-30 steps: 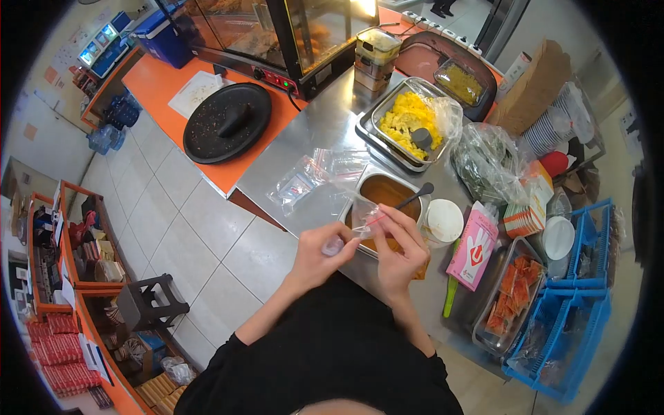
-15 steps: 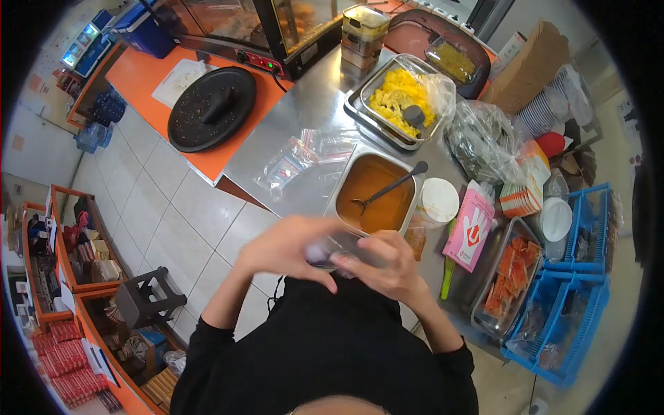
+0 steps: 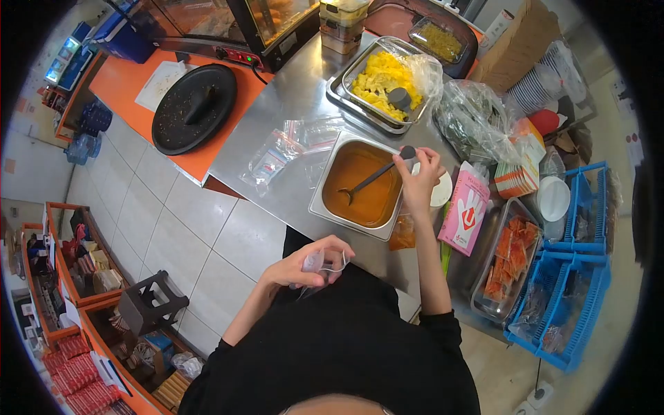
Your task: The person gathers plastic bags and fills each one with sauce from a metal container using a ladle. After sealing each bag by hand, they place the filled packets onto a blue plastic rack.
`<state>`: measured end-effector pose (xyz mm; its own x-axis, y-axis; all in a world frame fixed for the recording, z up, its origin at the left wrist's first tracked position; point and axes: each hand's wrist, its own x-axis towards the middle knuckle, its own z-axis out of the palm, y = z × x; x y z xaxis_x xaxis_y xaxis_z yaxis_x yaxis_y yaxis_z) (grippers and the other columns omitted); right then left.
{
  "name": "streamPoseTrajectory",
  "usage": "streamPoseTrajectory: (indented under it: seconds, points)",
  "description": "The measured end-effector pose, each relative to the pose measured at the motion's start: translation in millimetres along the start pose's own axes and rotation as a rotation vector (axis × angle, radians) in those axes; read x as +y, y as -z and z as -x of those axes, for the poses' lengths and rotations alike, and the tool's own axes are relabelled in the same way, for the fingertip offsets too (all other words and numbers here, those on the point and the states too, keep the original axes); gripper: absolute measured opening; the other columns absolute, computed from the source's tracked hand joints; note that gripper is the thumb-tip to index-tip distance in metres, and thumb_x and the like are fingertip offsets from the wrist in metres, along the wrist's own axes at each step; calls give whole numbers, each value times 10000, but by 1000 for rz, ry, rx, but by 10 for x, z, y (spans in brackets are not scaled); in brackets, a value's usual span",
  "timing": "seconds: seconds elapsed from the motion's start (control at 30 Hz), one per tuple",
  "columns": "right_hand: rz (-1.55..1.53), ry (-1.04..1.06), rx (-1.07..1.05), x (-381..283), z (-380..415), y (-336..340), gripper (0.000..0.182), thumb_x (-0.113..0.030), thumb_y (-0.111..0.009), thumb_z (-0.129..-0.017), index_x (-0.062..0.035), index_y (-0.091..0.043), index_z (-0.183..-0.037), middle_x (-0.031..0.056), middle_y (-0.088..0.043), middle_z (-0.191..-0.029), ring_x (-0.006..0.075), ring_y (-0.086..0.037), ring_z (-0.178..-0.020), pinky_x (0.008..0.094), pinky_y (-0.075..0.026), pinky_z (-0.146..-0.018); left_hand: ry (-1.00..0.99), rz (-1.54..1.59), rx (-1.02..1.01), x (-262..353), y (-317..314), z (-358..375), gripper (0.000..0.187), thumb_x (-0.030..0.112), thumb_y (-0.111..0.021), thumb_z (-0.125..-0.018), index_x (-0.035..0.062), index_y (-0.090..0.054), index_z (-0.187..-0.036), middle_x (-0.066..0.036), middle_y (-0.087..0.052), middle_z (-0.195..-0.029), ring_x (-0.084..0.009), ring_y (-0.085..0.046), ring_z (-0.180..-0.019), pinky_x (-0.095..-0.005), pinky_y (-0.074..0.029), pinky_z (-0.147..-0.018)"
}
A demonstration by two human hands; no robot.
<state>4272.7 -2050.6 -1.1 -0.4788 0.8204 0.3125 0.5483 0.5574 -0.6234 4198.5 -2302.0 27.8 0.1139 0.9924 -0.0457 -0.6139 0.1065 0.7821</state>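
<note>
My left hand (image 3: 309,263) is closed around a small clear plastic bag (image 3: 325,264) with its mouth open, held in front of my body. My right hand (image 3: 419,178) has its fingers at the handle end of a black ladle (image 3: 377,174). The ladle lies slanted across a square metal pan (image 3: 317,210) of orange-brown sauce (image 3: 363,204), its head resting in the sauce. A white round lid or tub (image 3: 441,189) is partly hidden behind my right hand.
Behind the pan stands a metal tray of yellow food (image 3: 384,77). Flat plastic bags (image 3: 277,153) lie to its left. Rightward are a pink glove box (image 3: 467,211), a tray of red-orange pieces (image 3: 510,266) and blue baskets (image 3: 560,304).
My hands have separated. The right one has moved up and right to the ladle's handle, while the left keeps the bag, now opened out. The whole view has shifted slightly.
</note>
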Motion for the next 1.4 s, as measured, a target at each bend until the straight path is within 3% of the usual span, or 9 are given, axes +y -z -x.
streamPoseTrajectory:
  seconds: [0.03,0.1,0.17,0.3,0.47,0.63,0.73,0.9,1.4]
  points:
    - [0,-1,-4,-54,53,57,316,-238,-692,-768,-31,-571,-975,112,-469,-1077,277,-415,-1019,401,-337,-882,1,2,3,-6,-6,14,680,381,-740,-687,49,-413,-1183,-61,-530,-788,-89,-505,-679,-198,-417,-545]
    - [-741,-70,-139,-151,245,181,204,-151,-648,-814,-11,-565,-936,89,-579,-910,214,-547,-852,322,-441,-729,18,95,44,-1,-8,66,766,442,-734,-666,55,-369,-1216,-85,-532,-808,-73,-486,-609,-172,-386,-458]
    - [-576,135,-49,-115,567,215,96,-45,-588,-842,-5,-546,-920,96,-614,-806,166,-597,-714,251,-467,-614,-10,106,76,-6,-7,105,774,425,-743,-659,56,-361,-1221,-95,-531,-838,-70,-488,-596,-163,-379,-441]
    - [-637,387,13,-26,1008,201,103,-36,-572,-853,-4,-523,-937,105,-610,-862,158,-596,-784,259,-478,-654,-124,39,171,52,23,144,769,297,-784,-638,49,-367,-1236,-109,-517,-943,-70,-505,-606,-149,-400,-451]
    - [-857,-218,14,-27,1132,220,107,-64,-518,-895,-2,-483,-975,106,-599,-888,138,-593,-782,255,-484,-667,-223,-106,234,139,89,157,799,219,-812,-620,23,-364,-1252,-150,-490,-993,-28,-383,-467,-159,-308,-424]
    - [-1048,-372,147,86,999,238,145,-100,-487,-915,-7,-469,-1026,96,-585,-825,145,-577,-688,267,-476,-644,-228,-47,232,125,141,211,781,112,-812,-617,18,-372,-1255,-139,-473,-1013,-25,-375,-467,-169,-284,-418]
    - [-1181,-496,194,230,992,205,176,-98,-499,-907,-7,-467,-1054,95,-584,-818,153,-586,-691,269,-488,-640,-220,-37,216,144,133,210,731,76,-802,-596,43,-440,-1230,-93,-496,-1038,-36,-497,-636,-141,-420,-478]
    - [-1255,-619,199,328,975,202,223,-105,-526,-892,-7,-462,-1082,93,-585,-828,164,-593,-692,271,-507,-639,-236,-131,271,195,94,181,713,-27,-764,-604,51,-438,-1233,-95,-515,-1069,2,-441,-519,-138,-385,-456]
    - [-1292,-583,331,378,719,423,249,-60,-544,-866,-10,-465,-1097,92,-569,-895,165,-593,-725,272,-506,-638,-272,-225,528,200,81,166,590,27,-763,-632,66,-457,-1135,-55,-517,-972,-8,-424,-444,-142,-291,-370]
